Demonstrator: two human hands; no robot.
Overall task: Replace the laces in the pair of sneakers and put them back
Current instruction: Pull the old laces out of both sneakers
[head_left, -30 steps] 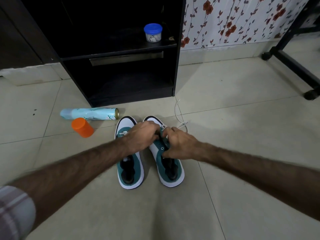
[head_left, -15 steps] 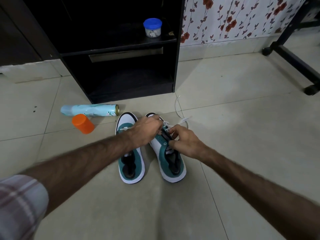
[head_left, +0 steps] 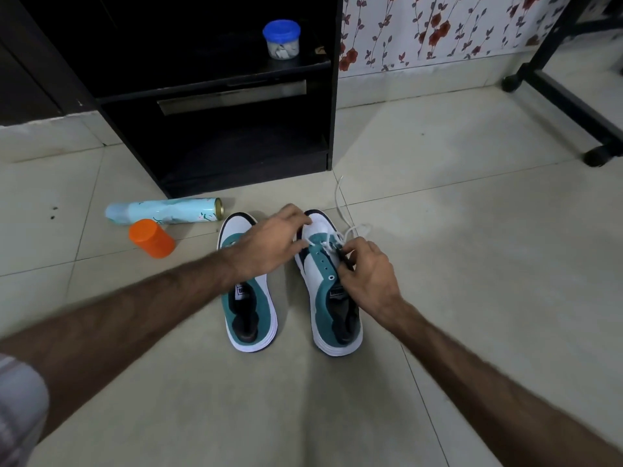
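Right sneaker on floor, upper eyelets still unthreaded. Right hand pinches white lace near the tongue; left hand, fingers curled, steadies the toe. Loose lace end trails toward cabinet: risk of snagging, or slipping back out of an eyelet.
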